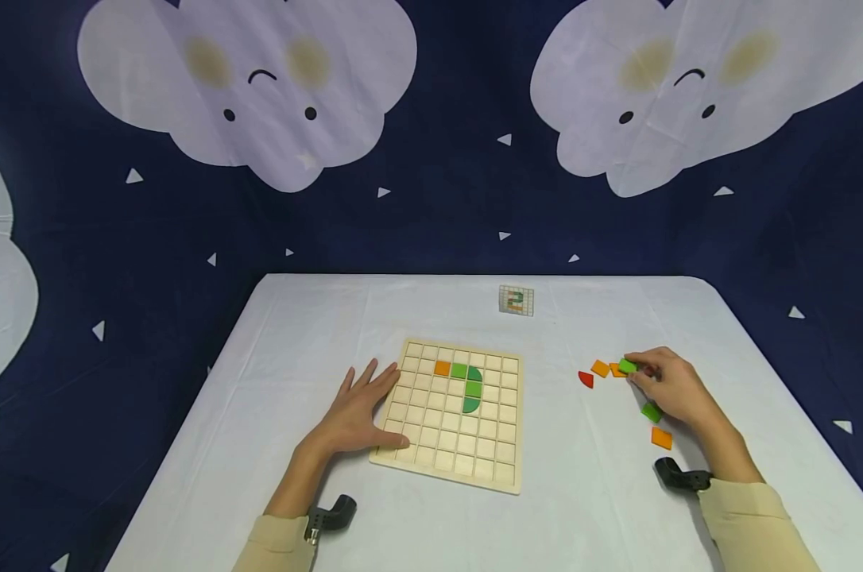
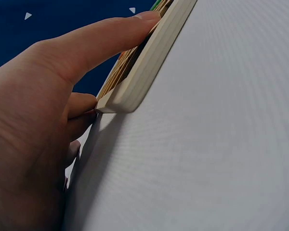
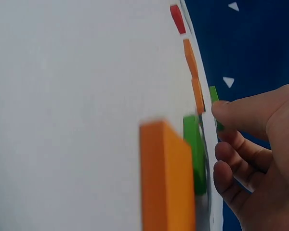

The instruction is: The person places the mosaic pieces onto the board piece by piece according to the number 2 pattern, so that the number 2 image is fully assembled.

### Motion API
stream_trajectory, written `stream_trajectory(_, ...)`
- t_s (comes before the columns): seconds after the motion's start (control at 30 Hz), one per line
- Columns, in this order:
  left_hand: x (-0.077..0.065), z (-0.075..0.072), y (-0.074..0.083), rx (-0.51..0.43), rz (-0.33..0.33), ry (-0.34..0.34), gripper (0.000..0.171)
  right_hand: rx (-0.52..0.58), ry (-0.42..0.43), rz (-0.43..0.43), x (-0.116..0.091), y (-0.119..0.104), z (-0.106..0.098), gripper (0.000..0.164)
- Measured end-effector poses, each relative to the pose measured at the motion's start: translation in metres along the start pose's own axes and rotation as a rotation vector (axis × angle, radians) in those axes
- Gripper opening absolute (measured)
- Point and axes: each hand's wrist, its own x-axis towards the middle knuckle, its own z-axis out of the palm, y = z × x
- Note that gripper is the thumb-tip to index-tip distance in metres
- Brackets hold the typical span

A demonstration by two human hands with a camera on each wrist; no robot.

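A square wooden grid board (image 1: 446, 453) lies on the white table. In its upper part sit an orange square tile (image 1: 442, 368), two light green squares and two dark green rounded pieces (image 1: 472, 405). My left hand (image 1: 356, 413) rests at the board's left edge with fingers spread, its thumb lying over the lower left corner. Over on the right, my right hand (image 1: 667, 385) pinches a light green square tile (image 1: 628, 365) between thumb and fingertips. In the right wrist view that tile (image 3: 214, 94) stands above the table, beside an orange tile.
Around the right hand lie a red quarter-round piece (image 1: 586, 380), orange tiles (image 1: 600, 368), another green tile (image 1: 651, 411) and an orange tile (image 1: 662, 438) nearer me. A small pattern card (image 1: 516, 300) is at the back. A dark blue cloth with clouds hangs behind the table.
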Motion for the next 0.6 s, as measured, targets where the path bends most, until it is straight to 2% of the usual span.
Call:
stream_trajectory(0.37, 0.0, -0.001, 0.002, 0.006, -0.008, -0.001, 0.118, 0.04, 0.001, -0.096, 0.005, -0.02, 0.006, 0.03)
stream_trajectory(0.6, 0.0, 0.0, 0.001, -0.003, 0.004, 0.016, 0.118, 0.058, -0.021, -0.119, 0.007, -0.026, 0.013, 0.032)
